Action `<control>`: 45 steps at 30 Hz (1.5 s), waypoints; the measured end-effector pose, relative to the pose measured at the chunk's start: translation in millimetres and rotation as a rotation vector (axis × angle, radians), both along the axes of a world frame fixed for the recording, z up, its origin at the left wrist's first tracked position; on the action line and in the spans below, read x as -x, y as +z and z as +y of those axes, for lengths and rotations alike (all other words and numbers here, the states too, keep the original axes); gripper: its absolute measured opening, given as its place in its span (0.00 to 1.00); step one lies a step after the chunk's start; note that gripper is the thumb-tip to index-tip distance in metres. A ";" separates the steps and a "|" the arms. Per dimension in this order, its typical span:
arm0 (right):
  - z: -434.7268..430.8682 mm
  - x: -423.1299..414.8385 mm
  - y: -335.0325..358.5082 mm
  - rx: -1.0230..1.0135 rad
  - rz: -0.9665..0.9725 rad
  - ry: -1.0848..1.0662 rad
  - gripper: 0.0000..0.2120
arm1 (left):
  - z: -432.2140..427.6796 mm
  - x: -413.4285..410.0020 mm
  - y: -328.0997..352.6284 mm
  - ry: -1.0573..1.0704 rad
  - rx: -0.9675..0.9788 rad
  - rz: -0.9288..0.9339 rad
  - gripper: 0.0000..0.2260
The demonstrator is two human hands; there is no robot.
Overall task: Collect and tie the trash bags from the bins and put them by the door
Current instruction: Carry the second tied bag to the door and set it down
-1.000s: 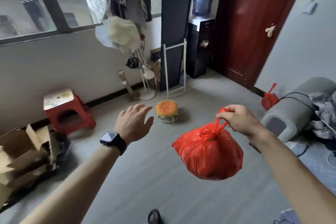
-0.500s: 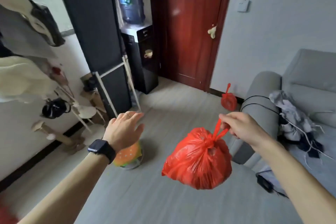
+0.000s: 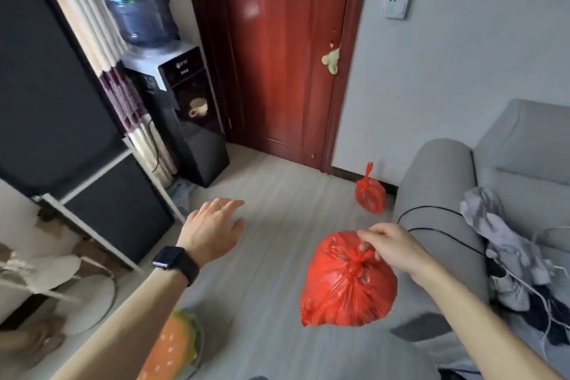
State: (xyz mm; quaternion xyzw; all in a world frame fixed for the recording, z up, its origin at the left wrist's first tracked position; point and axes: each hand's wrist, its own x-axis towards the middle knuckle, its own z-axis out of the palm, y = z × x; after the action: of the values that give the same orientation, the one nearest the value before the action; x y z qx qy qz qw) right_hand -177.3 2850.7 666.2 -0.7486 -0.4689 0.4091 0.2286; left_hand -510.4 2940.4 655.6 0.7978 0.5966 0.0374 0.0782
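Note:
A full red trash bag, tied at the top, hangs in the air from my right hand, which grips its knot. My left hand is held out in front, fingers apart, holding nothing; a dark watch sits on its wrist. A second, smaller tied red trash bag stands on the floor by the wall, just right of the dark red door and beside the sofa arm.
A grey sofa with crumpled clothes and a black cable fills the right. A water dispenser stands left of the door. A black panel on a white frame leans at left. A burger-shaped cushion lies near my feet.
I have moved closer to the door and turned right; the door and the small bag by it look larger. The held bag stays in my right hand, now gripped lower at its knot.

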 end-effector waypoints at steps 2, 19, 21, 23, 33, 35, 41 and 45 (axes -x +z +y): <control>51.3 -16.6 -8.4 0.020 0.003 -0.045 0.14 | 57.4 -15.4 -7.3 -0.018 0.022 0.004 0.21; 445.3 -154.1 -89.2 0.227 0.048 -0.351 0.17 | 516.8 -211.4 -48.5 -0.316 0.044 0.059 0.22; 483.9 -170.8 -103.2 0.223 0.055 -0.337 0.18 | 553.3 -239.5 -58.5 -0.339 -0.010 0.100 0.22; 528.6 -194.1 -128.8 0.263 0.065 -0.314 0.18 | 600.0 -273.6 -77.7 -0.349 -0.060 0.101 0.22; 718.6 -281.1 -340.6 0.594 0.110 -0.215 0.15 | 818.2 -445.0 -183.9 -0.534 -0.309 0.152 0.29; 744.9 -295.4 -377.6 0.642 0.051 -0.175 0.17 | 846.9 -473.9 -209.5 -0.595 -0.370 0.158 0.30; 806.5 -359.7 -486.0 0.730 0.187 -0.483 0.14 | 910.0 -541.2 -321.5 -0.687 -0.502 0.187 0.32; 814.7 -393.8 -554.7 0.592 0.436 -1.046 0.07 | 927.4 -554.3 -366.2 -0.676 -0.644 0.137 0.29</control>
State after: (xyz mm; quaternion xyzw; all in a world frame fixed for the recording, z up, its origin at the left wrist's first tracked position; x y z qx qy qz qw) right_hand 216.5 3665.5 111.4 -0.8097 0.1485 0.4986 0.2716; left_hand 43.9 3867.8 289.4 0.9317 0.2651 0.1403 -0.2048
